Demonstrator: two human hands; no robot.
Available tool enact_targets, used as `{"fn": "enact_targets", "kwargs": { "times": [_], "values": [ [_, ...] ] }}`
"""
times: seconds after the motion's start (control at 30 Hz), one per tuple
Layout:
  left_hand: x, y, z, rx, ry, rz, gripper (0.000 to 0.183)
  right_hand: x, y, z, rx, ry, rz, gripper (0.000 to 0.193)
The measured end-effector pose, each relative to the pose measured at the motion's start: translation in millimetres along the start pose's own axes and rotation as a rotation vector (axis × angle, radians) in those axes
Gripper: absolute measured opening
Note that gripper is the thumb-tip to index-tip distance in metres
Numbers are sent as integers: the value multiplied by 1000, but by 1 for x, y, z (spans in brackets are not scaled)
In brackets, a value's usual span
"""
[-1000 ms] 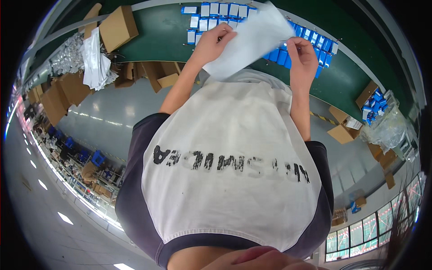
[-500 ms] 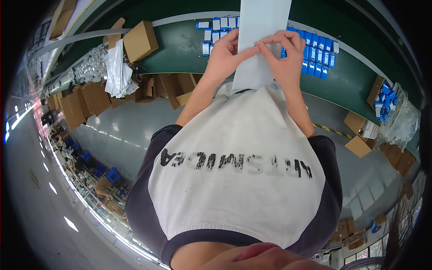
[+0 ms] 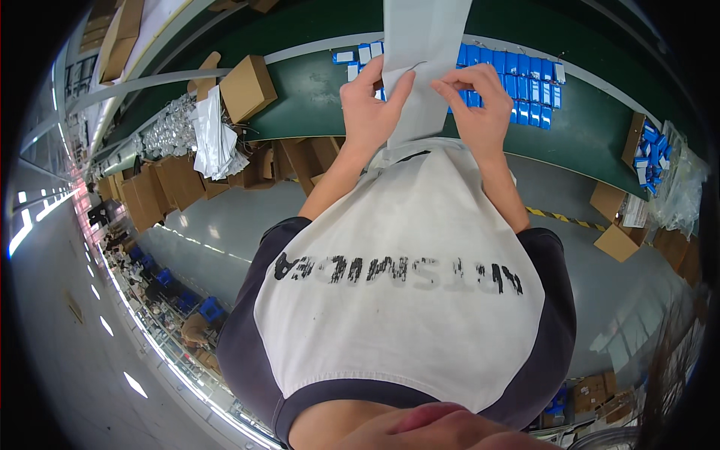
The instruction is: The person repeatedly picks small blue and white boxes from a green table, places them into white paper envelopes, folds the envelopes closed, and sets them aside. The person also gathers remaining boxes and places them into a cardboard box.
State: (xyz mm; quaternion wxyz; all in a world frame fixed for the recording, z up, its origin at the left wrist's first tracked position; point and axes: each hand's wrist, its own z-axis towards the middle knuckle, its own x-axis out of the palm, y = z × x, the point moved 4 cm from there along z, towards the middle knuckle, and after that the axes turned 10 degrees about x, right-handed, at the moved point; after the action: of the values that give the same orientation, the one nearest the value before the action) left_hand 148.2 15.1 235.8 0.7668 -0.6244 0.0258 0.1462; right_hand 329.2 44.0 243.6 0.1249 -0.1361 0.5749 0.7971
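The white bag (image 3: 421, 60) runs lengthwise away from the body; left hand (image 3: 367, 112) and right hand (image 3: 472, 112) pinch its sides with closed fingers.

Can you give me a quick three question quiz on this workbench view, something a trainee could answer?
1. True or false: both hands grip the long white sheet.
2. What colour are the small packs lined up on the green table? A) red B) blue C) yellow
3. On which side of the person does the open cardboard box on the table lie?

Key
1. True: the left hand and the right hand each pinch an edge of the sheet.
2. B, blue.
3. The left side, next to a stack of white bags.
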Motion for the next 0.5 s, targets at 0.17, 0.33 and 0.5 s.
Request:
{"fn": "enact_targets", "kwargs": {
  "times": [0.17,0.33,0.5],
  "values": [
    [8,-23,5,431,-10,424,41,11,3,1,221,16,282,13],
    [22,-32,6,671,166,522,49,16,8,2,334,35,368,31],
    [13,-38,18,610,279,299,50,5,-9,3,382,18,578,22]
  ]
}}
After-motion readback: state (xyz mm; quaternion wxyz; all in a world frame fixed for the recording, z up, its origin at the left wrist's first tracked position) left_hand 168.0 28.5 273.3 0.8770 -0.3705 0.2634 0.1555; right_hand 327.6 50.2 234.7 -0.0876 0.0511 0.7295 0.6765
